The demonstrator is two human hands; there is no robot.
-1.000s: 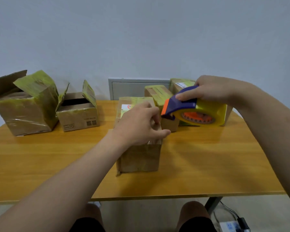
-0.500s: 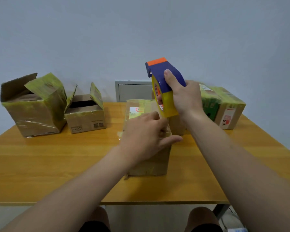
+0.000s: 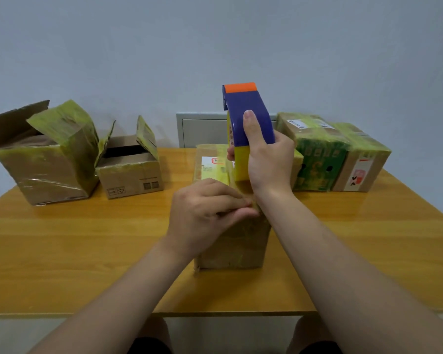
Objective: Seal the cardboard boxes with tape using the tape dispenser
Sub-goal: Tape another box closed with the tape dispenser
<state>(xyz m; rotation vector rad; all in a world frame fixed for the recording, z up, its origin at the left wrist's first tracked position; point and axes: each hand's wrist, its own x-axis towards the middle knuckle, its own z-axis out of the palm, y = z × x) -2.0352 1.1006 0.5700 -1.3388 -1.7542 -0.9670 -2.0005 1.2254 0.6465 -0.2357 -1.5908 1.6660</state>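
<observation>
A small brown cardboard box (image 3: 237, 247) with a white label stands at the middle of the wooden table (image 3: 62, 251). My right hand (image 3: 269, 162) grips a blue and orange tape dispenser (image 3: 243, 116) loaded with a yellow roll, held upright above the box's top. A clear strip of tape (image 3: 237, 181) runs from the roll down toward the near top edge. My left hand (image 3: 205, 210) pinches the tape end there against the box, fingers closed on it.
Two open boxes stand at the back left: a large one (image 3: 49, 172) with flaps up and a smaller one (image 3: 131, 175). Taped boxes (image 3: 343, 159) sit at the back right. A grey wall panel (image 3: 202, 129) lies behind the table.
My right hand swung the dispenser from lying sideways at the right to upright over the middle box. Since half a second ago both hands have barely moved.
</observation>
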